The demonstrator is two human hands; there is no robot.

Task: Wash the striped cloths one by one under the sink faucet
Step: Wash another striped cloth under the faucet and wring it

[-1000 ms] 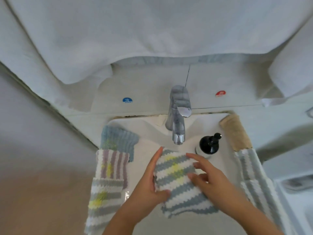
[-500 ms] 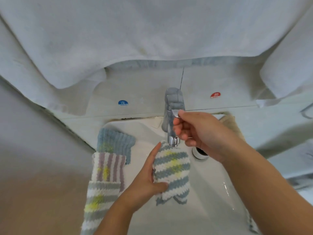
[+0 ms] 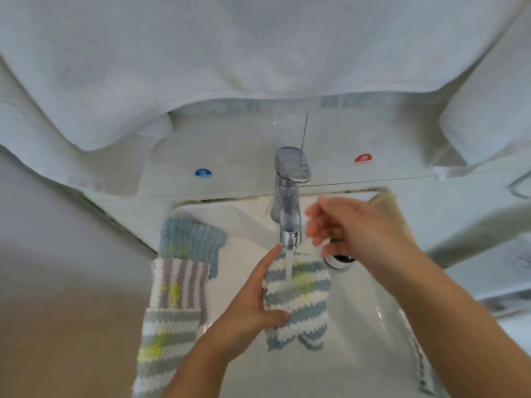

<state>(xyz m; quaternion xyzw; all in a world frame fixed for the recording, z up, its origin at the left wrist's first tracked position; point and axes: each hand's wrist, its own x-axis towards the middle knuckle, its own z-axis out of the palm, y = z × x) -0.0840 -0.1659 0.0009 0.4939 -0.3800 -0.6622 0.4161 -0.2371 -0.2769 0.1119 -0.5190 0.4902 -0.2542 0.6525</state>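
My left hand (image 3: 253, 305) grips a blue, white and yellow striped cloth (image 3: 298, 300) over the white sink (image 3: 359, 326), thumb across its lower left edge. Water runs from the chrome faucet (image 3: 288, 196) onto the cloth's top. My right hand (image 3: 353, 228) hovers just right of the spout, blurred, fingers loosely bent, holding nothing. Three more cloths lie on the sink's left rim: a blue one (image 3: 191, 239), a purple-striped one (image 3: 181, 285) and a grey-striped one (image 3: 166, 337).
White towels (image 3: 230, 67) hang above the faucet. A soap bottle (image 3: 340, 258) is mostly hidden behind my right hand. A beige cloth (image 3: 386, 203) and a striped cloth (image 3: 422, 366) lie on the right rim. Blue cold and red hot stickers mark the backsplash.
My right hand left the cloth, rose to the faucet handle, then dropped down beside the spout. Water now runs onto the cloth, which my left hand keeps under the spout.
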